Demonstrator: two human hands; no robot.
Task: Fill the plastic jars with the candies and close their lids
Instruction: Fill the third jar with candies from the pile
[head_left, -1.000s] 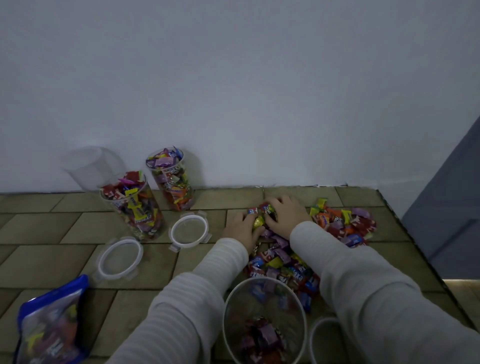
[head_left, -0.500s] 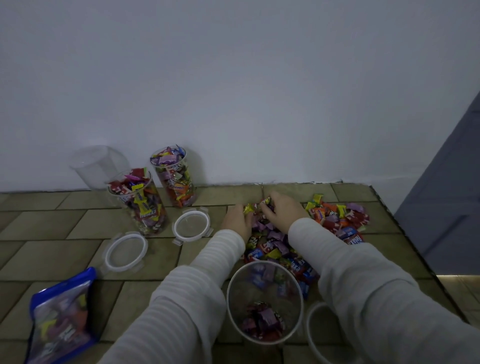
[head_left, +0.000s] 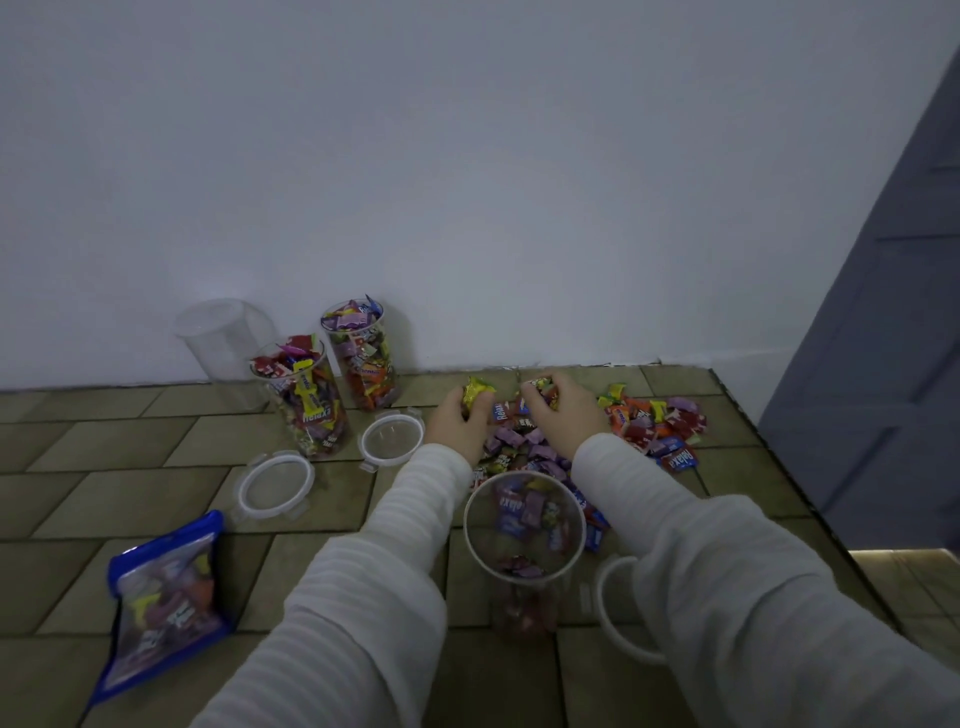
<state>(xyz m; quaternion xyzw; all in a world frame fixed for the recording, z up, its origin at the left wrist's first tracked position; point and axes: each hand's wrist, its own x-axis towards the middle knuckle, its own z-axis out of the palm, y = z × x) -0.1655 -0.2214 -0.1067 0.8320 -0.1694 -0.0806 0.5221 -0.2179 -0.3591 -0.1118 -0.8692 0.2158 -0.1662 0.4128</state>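
Gathering sweets: both hands sit on the far end of the candy pile (head_left: 571, 447), left hand (head_left: 460, 423) gripping a yellow candy (head_left: 477, 391), right hand (head_left: 563, 413) curled over a fistful. The open jar (head_left: 524, 530) stands upright just behind both wrists, between the sleeves, about equally near each; the carry runs straight back toward the body. Count: four jars, two full (head_left: 306, 400) (head_left: 363, 358), one empty (head_left: 223, 338) to the far left. Three loose lids (head_left: 275, 480) (head_left: 390, 439) (head_left: 613, 608). One blue bag (head_left: 166, 592) left of the left sleeve.

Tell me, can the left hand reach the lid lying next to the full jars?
Probably yes. The left hand grips candies right beside that lid, and nothing lies between them, but it would have to drop its candies first.
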